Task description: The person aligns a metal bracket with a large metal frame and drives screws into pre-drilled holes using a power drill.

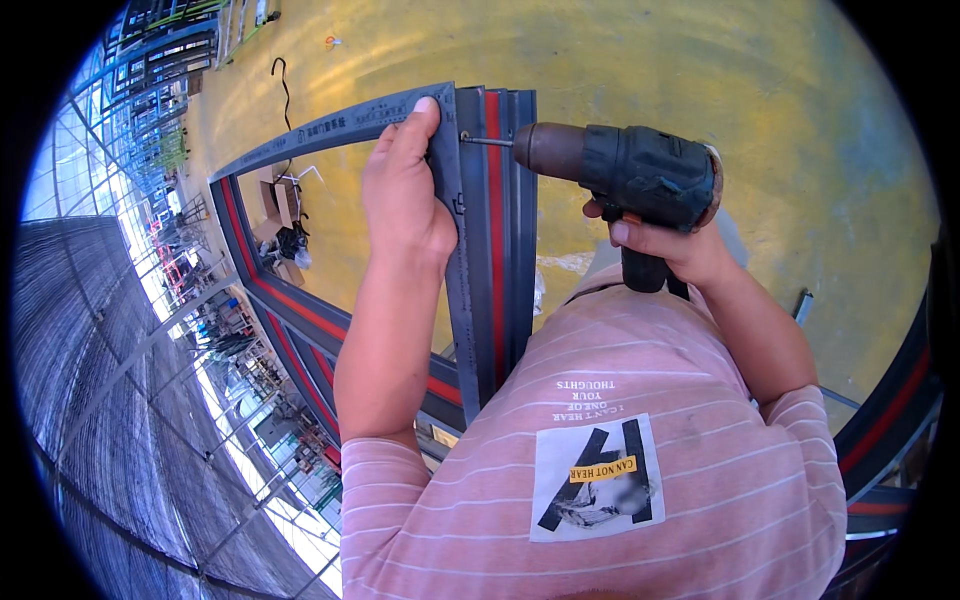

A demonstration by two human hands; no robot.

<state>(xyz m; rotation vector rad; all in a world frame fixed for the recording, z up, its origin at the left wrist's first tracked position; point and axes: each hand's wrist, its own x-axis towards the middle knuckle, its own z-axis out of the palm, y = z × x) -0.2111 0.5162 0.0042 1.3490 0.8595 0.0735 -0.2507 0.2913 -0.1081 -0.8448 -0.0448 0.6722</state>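
A dark grey metal frame [478,270] with a red strip along its side stands upright in front of me. My left hand [405,190] grips it near the top corner, thumb lying over the top edge. In my right hand [675,248] is a dark cordless drill [645,165], held by its handle with a finger at the orange trigger. Its long thin bit [490,142] points left, and the tip meets the side of the frame close to the corner, level with my left hand. Whether a screw sits at the tip is too small to tell.
Beyond the frame's opening lies a cardboard box [283,200] with dark scraps beside it. A black hooked rod [285,90] rises behind the top bar. Metal racks [170,50] stand far left, on a yellow floor [660,60]. Another red-striped frame [890,410] is at my right.
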